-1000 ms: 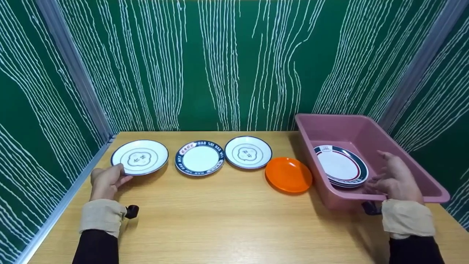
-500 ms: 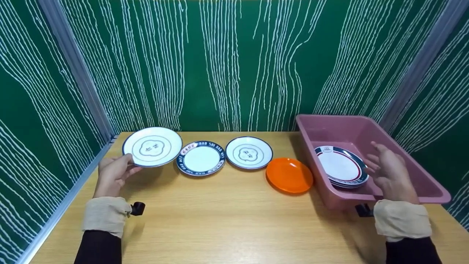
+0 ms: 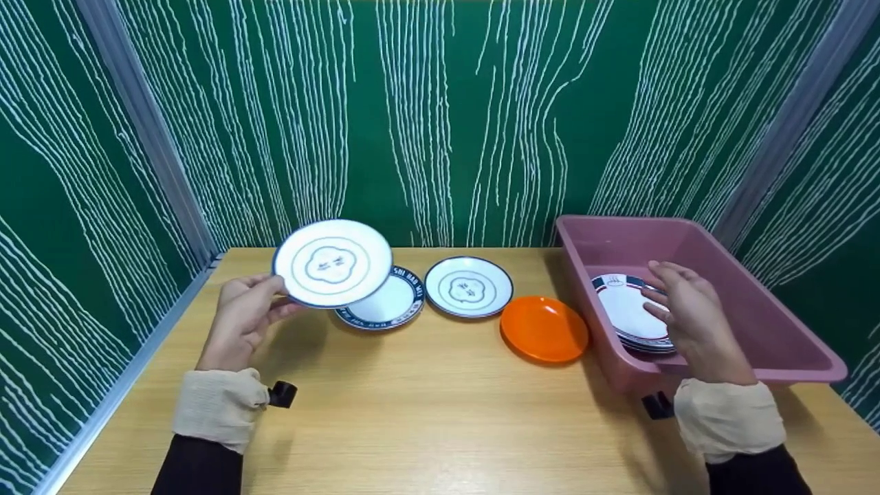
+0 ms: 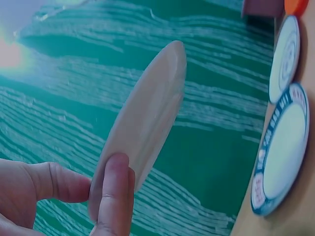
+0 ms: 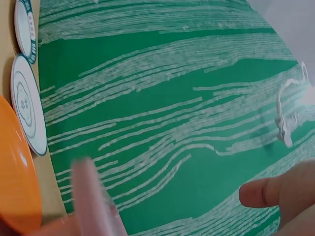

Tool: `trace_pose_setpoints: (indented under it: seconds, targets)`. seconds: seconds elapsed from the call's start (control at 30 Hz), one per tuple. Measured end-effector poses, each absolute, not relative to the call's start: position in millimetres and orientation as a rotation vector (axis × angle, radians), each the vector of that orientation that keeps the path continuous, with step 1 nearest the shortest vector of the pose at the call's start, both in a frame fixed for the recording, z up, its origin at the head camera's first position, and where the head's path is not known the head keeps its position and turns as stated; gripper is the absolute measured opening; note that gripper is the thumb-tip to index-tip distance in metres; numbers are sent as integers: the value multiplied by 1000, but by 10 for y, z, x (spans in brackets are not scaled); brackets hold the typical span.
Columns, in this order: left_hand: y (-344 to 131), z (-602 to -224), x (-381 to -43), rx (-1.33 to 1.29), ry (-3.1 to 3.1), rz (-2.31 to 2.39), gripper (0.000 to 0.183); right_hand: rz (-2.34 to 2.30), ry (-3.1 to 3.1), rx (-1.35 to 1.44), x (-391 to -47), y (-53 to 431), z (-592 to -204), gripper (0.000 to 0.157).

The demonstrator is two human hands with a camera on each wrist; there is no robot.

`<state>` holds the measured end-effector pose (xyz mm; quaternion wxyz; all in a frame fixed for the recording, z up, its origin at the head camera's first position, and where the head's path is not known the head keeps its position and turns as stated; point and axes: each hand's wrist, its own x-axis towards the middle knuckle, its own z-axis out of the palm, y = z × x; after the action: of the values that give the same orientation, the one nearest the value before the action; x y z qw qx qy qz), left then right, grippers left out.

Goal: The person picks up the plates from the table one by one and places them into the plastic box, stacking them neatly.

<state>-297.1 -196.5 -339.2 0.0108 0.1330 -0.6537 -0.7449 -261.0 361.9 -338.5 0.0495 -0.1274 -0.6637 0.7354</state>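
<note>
A white plate with a thin blue rim [image 3: 333,263] is raised off the table, its left edge pinched between the thumb and fingers of my left hand [image 3: 244,313]. In the left wrist view the underside of that plate [image 4: 147,113] shows, with the fingers beneath it. Partly behind it lies a plate with a dark lettered rim [image 3: 395,302]. My right hand [image 3: 694,316] is held above the pink basin [image 3: 742,323] with fingers apart and nothing in them. Inside the basin is a stack of dark-rimmed white plates [image 3: 629,309], partly hidden by that hand.
Another blue-rimmed white plate [image 3: 469,287] and an orange plate [image 3: 543,330] lie on the wooden table [image 3: 440,419] left of the basin. A green wall with white streaks [image 3: 412,124] stands behind the table.
My left hand has lifted the blue-rimmed plate off the table and carried it rightward, partly over the lettered plate. My right hand has moved left and up within the basin area.
</note>
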Motion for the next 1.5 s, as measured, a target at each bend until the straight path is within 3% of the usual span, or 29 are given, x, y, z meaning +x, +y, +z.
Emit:
trace_pose_setpoints:
  seconds: [0.1,0.3,0.4,0.63,1.03,1.5]
  targets:
    - [-1869,-3348,-2920,348,-2066,-2308,46,2205,-2055,-349,-2600,3500,-3385,38]
    - [-1687,-3283,-2851,268,-2076,-2321,42,2109,-2193,-296,-2542,3249,-3360,80]
    - [-1609,-3283,-2820,223,-2090,-2344,42,2062,-2289,-250,-2493,3134,-3347,88]
    - [-1392,-3311,-2715,50,-2060,-2420,39,1991,-2427,-157,-2413,2890,-3328,78]
    - [-993,-3334,-2494,-89,-2086,-2474,41,2006,-2465,-47,-2339,2694,-3331,83]
    - [-720,-3416,-2296,-179,-2149,-2469,38,2128,-2411,71,-2222,2378,-3439,63]
